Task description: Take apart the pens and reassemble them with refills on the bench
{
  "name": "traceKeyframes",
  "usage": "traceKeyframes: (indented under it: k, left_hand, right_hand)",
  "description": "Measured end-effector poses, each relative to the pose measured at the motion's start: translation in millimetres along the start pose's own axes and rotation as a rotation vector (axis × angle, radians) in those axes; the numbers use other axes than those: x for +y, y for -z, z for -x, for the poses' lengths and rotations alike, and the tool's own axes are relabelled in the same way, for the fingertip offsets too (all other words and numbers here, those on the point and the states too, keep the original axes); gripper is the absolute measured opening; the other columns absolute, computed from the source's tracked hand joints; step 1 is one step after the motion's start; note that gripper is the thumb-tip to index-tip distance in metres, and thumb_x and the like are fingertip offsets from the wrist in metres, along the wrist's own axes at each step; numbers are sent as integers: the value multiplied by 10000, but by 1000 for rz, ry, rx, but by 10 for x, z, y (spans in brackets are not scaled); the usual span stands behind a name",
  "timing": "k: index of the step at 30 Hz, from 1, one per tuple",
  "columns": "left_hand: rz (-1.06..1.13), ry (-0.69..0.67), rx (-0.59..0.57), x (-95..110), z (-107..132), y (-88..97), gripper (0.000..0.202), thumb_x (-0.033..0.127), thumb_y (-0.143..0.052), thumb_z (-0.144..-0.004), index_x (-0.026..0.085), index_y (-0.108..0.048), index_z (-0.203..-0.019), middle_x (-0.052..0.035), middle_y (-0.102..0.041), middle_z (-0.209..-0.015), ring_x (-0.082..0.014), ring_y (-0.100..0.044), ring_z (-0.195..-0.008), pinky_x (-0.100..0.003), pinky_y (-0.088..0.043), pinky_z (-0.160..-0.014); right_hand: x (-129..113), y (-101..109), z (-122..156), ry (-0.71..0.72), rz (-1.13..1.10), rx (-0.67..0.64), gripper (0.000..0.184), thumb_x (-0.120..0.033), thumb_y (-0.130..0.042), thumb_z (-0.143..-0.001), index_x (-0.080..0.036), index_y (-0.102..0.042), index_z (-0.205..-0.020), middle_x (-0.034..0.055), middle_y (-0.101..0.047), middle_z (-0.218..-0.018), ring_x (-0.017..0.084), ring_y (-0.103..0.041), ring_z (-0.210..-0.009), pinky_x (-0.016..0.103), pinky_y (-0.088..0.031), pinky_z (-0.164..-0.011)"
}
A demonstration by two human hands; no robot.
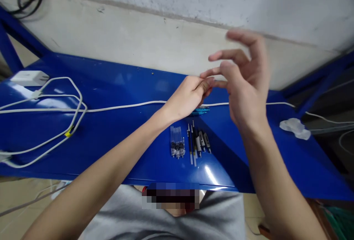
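My left hand (188,94) reaches over the middle of the blue table (116,136), its fingers closed together. What they hold, if anything, is hidden. My right hand (247,79) is raised just to the right, fingers spread and slightly blurred, with nothing seen in it. Its lowest fingers reach to the left fingertips. Beneath the left hand lie blue pen parts (199,112), partly covered. Nearer the front edge are clear pen barrels (177,140) in a group, dark ink refills (190,140) with metal tips, and several grey-and-black pen pieces (204,142) side by side.
A white cable (129,106) runs across the table behind the pen parts and loops at the left, near a white charger (30,78). Crumpled clear plastic (295,127) lies at the right. Blue metal posts (11,44) and a pale wall (124,33) border the table.
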State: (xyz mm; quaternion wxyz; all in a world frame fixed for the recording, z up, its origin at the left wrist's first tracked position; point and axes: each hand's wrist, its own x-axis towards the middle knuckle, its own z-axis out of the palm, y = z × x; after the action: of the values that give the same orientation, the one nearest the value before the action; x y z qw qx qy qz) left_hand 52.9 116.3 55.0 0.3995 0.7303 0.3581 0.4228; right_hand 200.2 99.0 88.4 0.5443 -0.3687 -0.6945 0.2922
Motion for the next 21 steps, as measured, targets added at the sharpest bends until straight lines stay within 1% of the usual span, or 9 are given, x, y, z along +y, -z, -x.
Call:
traceKeyframes:
  k: [2, 4, 5, 7, 9, 11, 17, 19, 21]
  left_hand:
    - [-79, -36, 24, 13, 24, 71, 542, 626, -444, -1023, 180, -565, -740, -26, -545, -660, -161, -574, -669, -284, -461, -583]
    - [-91, -85, 90, -6, 82, 130, 469, 601, -500, -1011, 177, -609, -845, -54, -631, -815, -177, -629, -807, -269, -505, -644]
    - [-57, -114, 123, -27, 118, 147, 422, 579, -504, -1016, 183, -618, -927, -70, -655, -926, -183, -643, -884, -268, -531, -684]
    - [50, -162, 159, -77, 188, 154, 349, 535, -479, -1037, 207, -592, -1071, -88, -643, -1113, -193, -644, -1004, -286, -574, -757]
    - [134, -193, 159, -113, 246, 130, 312, 513, -446, -1051, 232, -555, -1135, -90, -608, -1196, -202, -635, -1052, -308, -598, -780]
    - [161, -221, 149, -106, 288, 96, 311, 524, -437, -1049, 248, -523, -1164, -92, -577, -1245, -210, -625, -1069, -304, -606, -747]
    - [11, -75, 151, 116, 286, 114, 349, 534, -337, -1058, 285, -434, -1282, -114, -530, -1420, -218, -645, -1174, -246, -589, -712]
    - [33, -31, 193, 170, 215, 185, 406, 548, -210, -1076, 284, -407, -1314, -119, -536, -1424, -215, -681, -1129, -246, -585, -690]
    - [107, 26, 202, 198, 124, 260, 510, 554, -53, -1075, 273, -380, -1347, -135, -568, -1383, -216, -714, -1052, -252, -580, -640]
  right_hand:
    - [159, -1, -15, 1, -61, 81, 118, -285, -553, -997, -252, -638, -1070, 50, -665, -1051, 189, -682, -924, 296, -579, -693]
    - [307, -15, 13, 4, 24, 124, 143, -337, -584, -1000, -211, -642, -966, 41, -647, -957, 156, -631, -841, 264, -521, -670]
    - [367, -23, 38, -26, 57, 75, 199, -374, -577, -1011, -200, -637, -935, 31, -634, -901, 140, -597, -781, 257, -491, -651]
    - [452, -40, 96, -127, 66, -153, 354, -468, -501, -1046, -185, -608, -863, 11, -585, -785, 123, -521, -681, 255, -432, -609]
    - [496, -59, 147, -209, 22, -374, 470, -552, -439, -1054, -180, -557, -791, -8, -513, -706, 114, -449, -628, 259, -381, -580]
    - [504, -76, 178, -244, -37, -488, 518, -612, -450, -1031, -182, -518, -750, -19, -458, -679, 111, -397, -612, 261, -342, -562]
    - [324, -66, 210, -432, -315, -600, 447, -595, -532, -1004, -202, -496, -793, -58, -354, -662, 93, -247, -542, 247, -215, -474]
    - [242, -74, 236, -479, -365, -614, 426, -581, -526, -1011, -214, -468, -801, -66, -313, -673, 92, -220, -537, 246, -194, -466]
    - [186, -108, 272, -436, -291, -604, 436, -571, -482, -1032, -215, -457, -781, -57, -326, -676, 97, -236, -550, 252, -209, -484]
